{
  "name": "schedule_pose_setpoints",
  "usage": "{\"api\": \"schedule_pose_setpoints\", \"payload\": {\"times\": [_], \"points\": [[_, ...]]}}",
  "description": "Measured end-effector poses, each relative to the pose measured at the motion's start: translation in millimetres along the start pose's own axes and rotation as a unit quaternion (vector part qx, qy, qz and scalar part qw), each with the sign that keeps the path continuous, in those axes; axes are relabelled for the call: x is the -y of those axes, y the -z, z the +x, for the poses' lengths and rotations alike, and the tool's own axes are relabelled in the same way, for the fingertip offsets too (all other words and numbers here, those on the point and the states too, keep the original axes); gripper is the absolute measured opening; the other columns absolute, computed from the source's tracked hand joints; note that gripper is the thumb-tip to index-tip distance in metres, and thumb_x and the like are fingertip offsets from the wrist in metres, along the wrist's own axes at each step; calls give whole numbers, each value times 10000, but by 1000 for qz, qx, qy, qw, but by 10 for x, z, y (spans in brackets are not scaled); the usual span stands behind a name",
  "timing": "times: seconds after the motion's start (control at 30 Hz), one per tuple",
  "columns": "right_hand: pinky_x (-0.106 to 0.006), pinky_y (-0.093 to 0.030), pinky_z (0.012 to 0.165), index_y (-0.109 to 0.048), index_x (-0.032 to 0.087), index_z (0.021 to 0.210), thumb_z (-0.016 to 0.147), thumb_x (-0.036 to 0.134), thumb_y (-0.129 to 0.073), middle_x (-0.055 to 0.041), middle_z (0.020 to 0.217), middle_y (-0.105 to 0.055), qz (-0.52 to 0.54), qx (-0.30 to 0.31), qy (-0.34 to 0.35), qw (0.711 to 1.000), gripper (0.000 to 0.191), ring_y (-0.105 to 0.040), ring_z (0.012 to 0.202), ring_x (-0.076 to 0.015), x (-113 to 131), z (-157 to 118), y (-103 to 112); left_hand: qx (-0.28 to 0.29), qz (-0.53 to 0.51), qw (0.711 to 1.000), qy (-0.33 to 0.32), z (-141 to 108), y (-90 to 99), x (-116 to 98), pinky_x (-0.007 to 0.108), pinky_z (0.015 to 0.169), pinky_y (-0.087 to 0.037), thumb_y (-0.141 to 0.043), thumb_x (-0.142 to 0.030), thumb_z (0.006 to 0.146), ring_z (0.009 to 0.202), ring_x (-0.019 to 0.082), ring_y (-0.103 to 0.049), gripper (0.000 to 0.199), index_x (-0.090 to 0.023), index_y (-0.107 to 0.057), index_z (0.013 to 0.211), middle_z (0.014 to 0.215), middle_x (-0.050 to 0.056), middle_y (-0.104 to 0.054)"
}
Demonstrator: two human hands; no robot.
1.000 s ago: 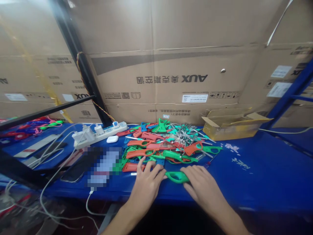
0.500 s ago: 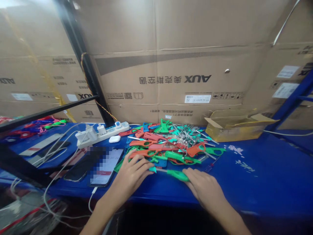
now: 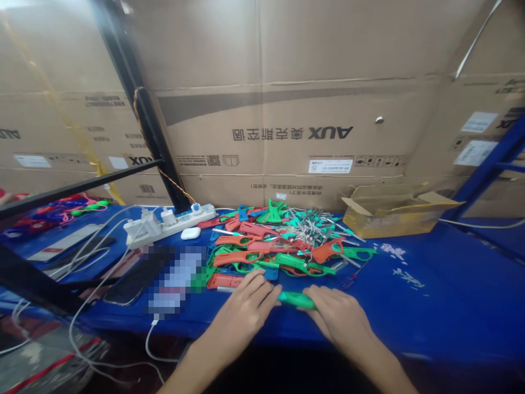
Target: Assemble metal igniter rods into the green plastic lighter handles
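A green lighter-like piece lies between my two hands, low over the front of the blue table. My right hand is closed round its right end. At its left end, my left hand has its fingers closed on a metal tube, whose tip sticks out to the left. Just behind my hands is a pile of orange, red and green lighter bodies. Metal tubes with teal ends and wires are heaped at the back of it.
An open yellow-taped carton stands at the back right, with small pink pieces before it. Left are phones, a white earbud case and a power strip with cables. A black post rises behind.
My left hand has moved right, up to the green piece. The exposed tube between my hands is now covered, and a tube tip shows left of my left hand.
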State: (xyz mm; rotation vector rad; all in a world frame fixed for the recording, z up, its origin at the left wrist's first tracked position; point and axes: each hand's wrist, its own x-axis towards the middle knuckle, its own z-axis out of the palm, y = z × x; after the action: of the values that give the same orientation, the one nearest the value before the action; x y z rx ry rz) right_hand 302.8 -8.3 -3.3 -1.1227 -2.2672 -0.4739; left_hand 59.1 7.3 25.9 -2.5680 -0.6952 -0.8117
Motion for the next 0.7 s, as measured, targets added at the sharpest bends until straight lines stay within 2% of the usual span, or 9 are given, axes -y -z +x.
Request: {"api": "schedule_pose_setpoints", "payload": {"times": [0.13,0.27,0.33,0.43,0.53,0.6,0.7], "points": [[-299,-387,577,-606,227,987,1109,307,-333,-8,751,-719,-2,32,-8,999,309,-666,593,-191,-7,-30,1,28,-3,999,18,-17,-34,-58,617,1148,-401,-397,-122,1087,890,215,-634,269,-73,-620,1229,922,54,-686],[-315,-384,558,-592,229,921,1104,286,-328,-1,690,-693,-35,20,-11,999,326,-653,562,-189,15,-33,-13,25,16,999,26,-8,-124,-50,609,1192,-334,-419,-148,1089,849,205,-626,245,-88,-649,1149,865,34,-679],[-314,-402,570,-593,219,980,1108,277,-306,-7,697,-702,-49,-3,-16,999,320,-659,567,-185,26,-21,-18,13,15,999,39,3,-173,-42,593,1191,-324,-434,-178,1092,873,209,-632,232,-109,-652,1133,909,40,-698],[-299,-431,596,-569,203,1042,1117,304,-264,-26,737,-711,-39,-24,-28,999,330,-668,596,-181,36,3,-4,42,-9,997,64,16,-225,-94,558,1135,-374,-454,-204,1088,1000,241,-642,248,-137,-608,1271,1087,73,-715],[-300,-425,583,-543,214,937,1119,354,-242,-31,729,-682,-24,-26,-30,999,379,-638,586,-185,46,14,31,98,-32,993,62,22,-261,-216,487,1043,-450,-440,-170,1081,1095,263,-636,342,-151,-519,1413,1224,102,-687],[-304,-427,590,-544,215,898,1116,372,-265,-31,724,-666,-13,-25,-27,999,387,-628,604,-191,61,11,49,109,-46,991,62,26,-282,-287,450,1000,-486,-413,-157,1086,1091,253,-648,343,-163,-513,1414,1239,97,-684],[-315,-472,675,-587,204,932,1096,399,-382,-46,808,-692,33,-25,-36,998,327,-658,720,-205,75,1,63,81,-54,992,79,31,-301,-311,429,902,-550,-362,-223,1112,973,245,-688,302,-173,-561,1334,1115,79,-715]]}}
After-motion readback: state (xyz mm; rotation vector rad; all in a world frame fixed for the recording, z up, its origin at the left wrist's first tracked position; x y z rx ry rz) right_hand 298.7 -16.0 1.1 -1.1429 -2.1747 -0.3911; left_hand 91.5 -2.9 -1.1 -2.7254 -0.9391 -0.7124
